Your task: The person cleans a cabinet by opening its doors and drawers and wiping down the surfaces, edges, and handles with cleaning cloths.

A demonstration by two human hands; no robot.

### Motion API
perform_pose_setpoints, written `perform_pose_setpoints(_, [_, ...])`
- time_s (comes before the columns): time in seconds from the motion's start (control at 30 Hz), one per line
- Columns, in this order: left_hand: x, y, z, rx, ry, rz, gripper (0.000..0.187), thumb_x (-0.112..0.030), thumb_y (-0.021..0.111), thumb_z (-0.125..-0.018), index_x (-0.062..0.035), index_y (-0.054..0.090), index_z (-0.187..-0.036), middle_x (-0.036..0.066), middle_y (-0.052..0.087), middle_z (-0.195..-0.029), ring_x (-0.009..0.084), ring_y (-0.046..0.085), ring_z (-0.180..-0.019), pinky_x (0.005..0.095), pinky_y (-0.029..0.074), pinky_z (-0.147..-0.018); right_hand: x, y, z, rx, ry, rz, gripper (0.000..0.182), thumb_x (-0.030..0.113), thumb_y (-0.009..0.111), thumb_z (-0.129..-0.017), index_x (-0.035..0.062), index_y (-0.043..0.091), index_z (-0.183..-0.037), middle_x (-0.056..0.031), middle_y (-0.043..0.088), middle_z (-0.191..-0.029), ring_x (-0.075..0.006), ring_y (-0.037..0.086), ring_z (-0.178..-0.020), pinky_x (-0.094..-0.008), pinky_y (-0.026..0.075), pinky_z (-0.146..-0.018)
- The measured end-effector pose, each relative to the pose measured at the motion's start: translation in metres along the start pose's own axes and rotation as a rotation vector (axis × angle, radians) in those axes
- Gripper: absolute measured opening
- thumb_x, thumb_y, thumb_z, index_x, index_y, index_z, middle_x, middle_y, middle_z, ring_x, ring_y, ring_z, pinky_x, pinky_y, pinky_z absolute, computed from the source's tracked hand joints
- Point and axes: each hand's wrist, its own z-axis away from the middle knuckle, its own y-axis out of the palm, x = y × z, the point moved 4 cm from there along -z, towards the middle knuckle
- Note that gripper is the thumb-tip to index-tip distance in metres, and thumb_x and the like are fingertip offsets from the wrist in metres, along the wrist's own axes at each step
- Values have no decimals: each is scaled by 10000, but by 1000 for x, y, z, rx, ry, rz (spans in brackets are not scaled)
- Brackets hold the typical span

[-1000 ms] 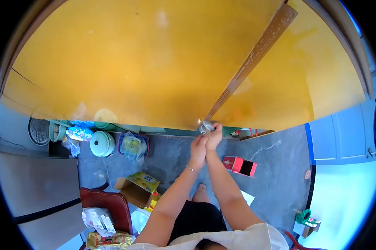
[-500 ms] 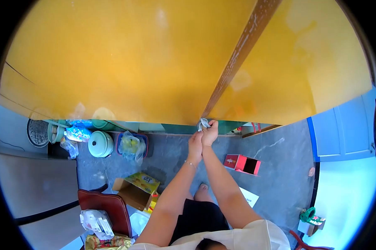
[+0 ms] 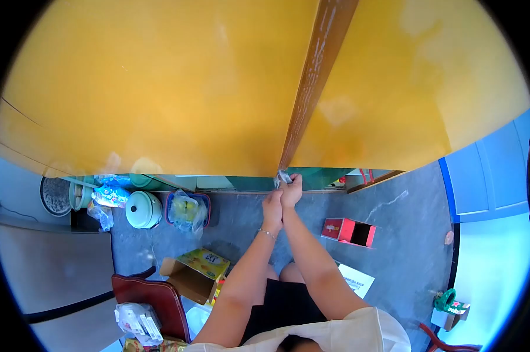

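A small crumpled grey-and-white cloth (image 3: 282, 178) sticks out above my fingers, just at the lower edge of a large yellow panel (image 3: 177, 94). My right hand (image 3: 292, 191) is closed around the cloth. Pressed against it, my left hand (image 3: 272, 207) is closed too, its fingertips at the cloth's lower end. Both arms stretch straight forward, wrists nearly touching. A worn brown strip (image 3: 315, 76) runs down the yellow panel and ends right above the cloth. The part of the cloth inside my hands is hidden.
On the grey floor stand an open red box (image 3: 348, 232), an opened yellow carton (image 3: 197, 273), a lidded pale pot (image 3: 143, 209) and a basket with a plastic bag (image 3: 187, 212). A dark red chair (image 3: 153, 293) is at lower left, a white box (image 3: 357, 279) by my right arm.
My view has shifted, so the brown strip stands steeper and further left. Both hands stay together on the cloth at the panel's edge, slightly lower in view. My knees now show between my arms.
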Motion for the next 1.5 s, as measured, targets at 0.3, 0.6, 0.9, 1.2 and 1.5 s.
perform_pose_setpoints(0.3, [11, 4, 38, -12, 22, -88, 202, -139, 538, -798, 35, 561, -896, 48, 576, -847, 100, 538, -764, 233, 433, -671, 2, -31, 15, 21, 235, -65, 327, 133, 729, -632, 50, 427, -725, -34, 429, -632, -145, 382, -572, -281, 390, -536])
perform_pose_setpoints(0.6, [-19, 29, 14, 12, 61, 72, 129, -141, 529, -796, -15, 558, -790, 37, 568, -769, 104, 539, -681, 239, 446, -600, 40, -10, -14, 46, 88, -253, 242, -11, 641, -658, 65, 423, -731, 16, 395, -670, -88, 367, -625, -206, 367, -551])
perform_pose_setpoints(0.9, [-16, 25, 10, 13, 85, 26, 136, -142, 532, -794, -10, 562, -775, 39, 569, -769, 113, 541, -680, 243, 447, -604, 27, -9, -15, 54, 134, -274, 279, 16, 686, -635, 59, 427, -730, 3, 421, -658, -101, 388, -614, -221, 379, -552])
perform_pose_setpoints(1.2, [-6, 22, 8, 42, 65, 5, 173, -138, 536, -812, 18, 577, -874, 53, 586, -836, 91, 541, -719, 222, 444, -626, 25, -13, -15, 72, 254, -188, 302, 58, 726, -633, 58, 436, -718, 5, 430, -652, -106, 380, -605, -229, 379, -539])
perform_pose_setpoints(1.5, [0, 25, -4, 55, 66, 36, 178, -193, 532, -805, -20, 570, -794, 45, 581, -776, 111, 548, -684, 244, 446, -582, 35, -17, -20, 61, 75, -77, 343, 159, 762, -630, 46, 446, -700, -38, 450, -613, -140, 403, -571, -263, 398, -528])
